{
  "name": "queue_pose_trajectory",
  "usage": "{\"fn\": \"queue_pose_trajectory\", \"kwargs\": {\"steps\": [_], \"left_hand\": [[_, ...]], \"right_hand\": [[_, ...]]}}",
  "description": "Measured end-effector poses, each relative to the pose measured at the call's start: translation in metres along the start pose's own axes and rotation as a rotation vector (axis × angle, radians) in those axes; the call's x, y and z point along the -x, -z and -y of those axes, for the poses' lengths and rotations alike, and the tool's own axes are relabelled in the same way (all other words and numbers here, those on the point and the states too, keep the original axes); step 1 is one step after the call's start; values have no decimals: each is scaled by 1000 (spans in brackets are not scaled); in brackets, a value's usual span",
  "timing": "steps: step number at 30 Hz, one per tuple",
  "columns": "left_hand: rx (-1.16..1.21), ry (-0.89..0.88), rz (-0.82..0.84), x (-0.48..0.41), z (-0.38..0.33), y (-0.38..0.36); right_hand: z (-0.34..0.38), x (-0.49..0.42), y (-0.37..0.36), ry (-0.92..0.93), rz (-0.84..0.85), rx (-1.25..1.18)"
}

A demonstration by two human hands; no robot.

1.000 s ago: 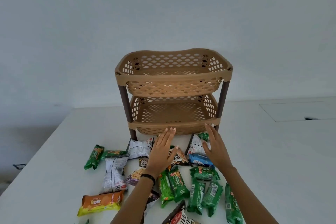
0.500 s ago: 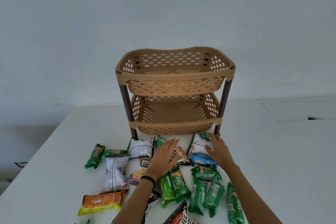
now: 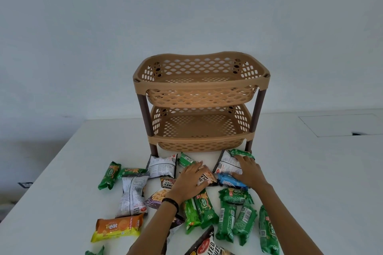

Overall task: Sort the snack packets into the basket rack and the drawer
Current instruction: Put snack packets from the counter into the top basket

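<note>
A tan two-tier basket rack on brown legs stands on the white table; both baskets hold nothing. Snack packets lie scattered in front of it. My left hand rests flat, fingers apart, on a salted peanuts packet. My right hand lies on a silver packet and a blue packet. Several green biscuit packets lie near my forearms. An orange Treat packet sits at the front left. No drawer is in view.
More silver packets and green packets lie at the left. A recessed panel is set in the table at the far right. The table's left edge runs diagonally toward me. A plain wall is behind.
Both hands have drawn back from the rack's lower basket and come down onto the packets just in front of it.
</note>
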State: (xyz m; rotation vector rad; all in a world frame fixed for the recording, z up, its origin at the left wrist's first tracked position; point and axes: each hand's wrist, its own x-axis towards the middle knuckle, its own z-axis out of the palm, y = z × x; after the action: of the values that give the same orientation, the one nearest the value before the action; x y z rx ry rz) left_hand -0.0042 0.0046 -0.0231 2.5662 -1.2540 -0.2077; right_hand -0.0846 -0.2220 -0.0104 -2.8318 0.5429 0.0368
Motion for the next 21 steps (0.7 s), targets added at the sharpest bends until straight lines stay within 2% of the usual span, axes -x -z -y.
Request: {"fn": "queue_pose_trajectory", "kwargs": {"steps": [7,12,21], "left_hand": [[-30,48,64,-1,-5,2],[-57,70,100,0,-6,7],[-118,100,33,4,-7,20]], "right_hand": [[-2,-1,2,-53,29,36],[-1,4,0,-6,53,-26],[0,8,9,42,102,-7]]}}
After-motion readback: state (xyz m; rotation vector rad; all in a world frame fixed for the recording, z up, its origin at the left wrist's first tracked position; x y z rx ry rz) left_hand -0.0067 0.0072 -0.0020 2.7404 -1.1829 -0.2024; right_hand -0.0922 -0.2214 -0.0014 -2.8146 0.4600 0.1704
